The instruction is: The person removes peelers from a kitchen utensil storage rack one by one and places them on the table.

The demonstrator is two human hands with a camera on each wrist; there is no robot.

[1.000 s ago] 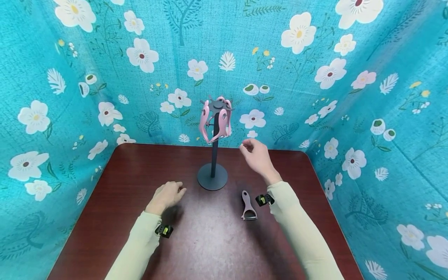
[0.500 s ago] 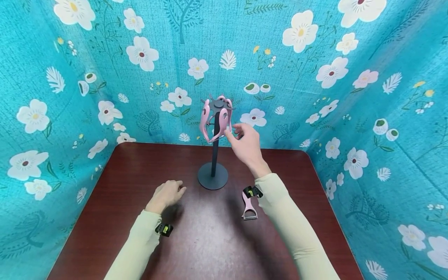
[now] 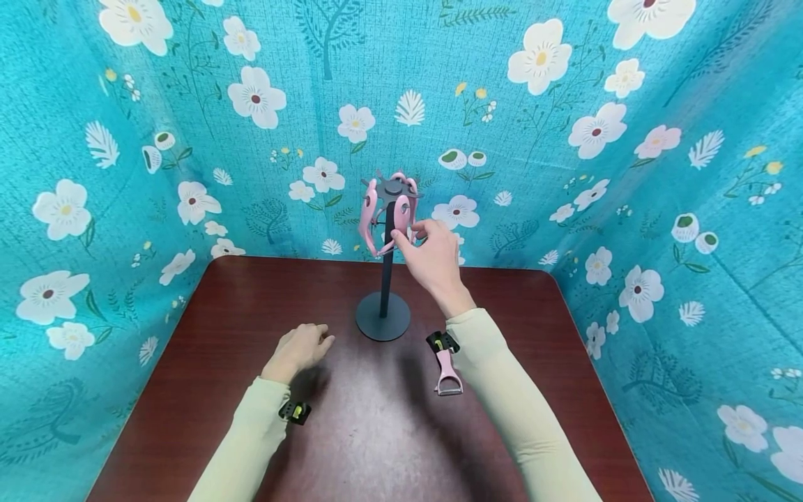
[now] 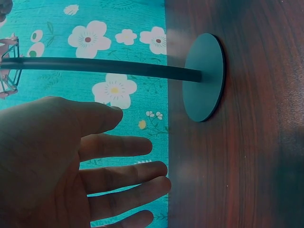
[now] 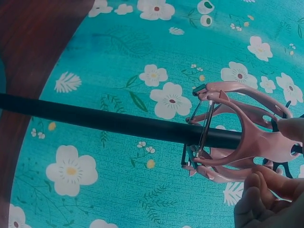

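Note:
Several pink Y-shaped peelers hang by their handle holes from a black rack (image 3: 385, 286) with a round base and hooks on top. My right hand (image 3: 436, 259) pinches the handle of the front right peeler (image 3: 402, 208). In the right wrist view, thumb and fingers lie on either side of that peeler (image 5: 266, 145), which still hangs on its hook. My left hand (image 3: 300, 351) is held low over the table, left of the rack base, holding nothing. Its fingers are loosely extended in the left wrist view.
Another pink peeler (image 3: 448, 376) lies on the dark red wooden table (image 3: 251, 300), partly covered by the right wrist camera (image 3: 442, 341). A turquoise flowered cloth (image 3: 270, 160) surrounds the table at the back and both sides.
My right hand has moved left from beside the rack to the front right peeler and taken hold of its handle. The left hand has stayed in place.

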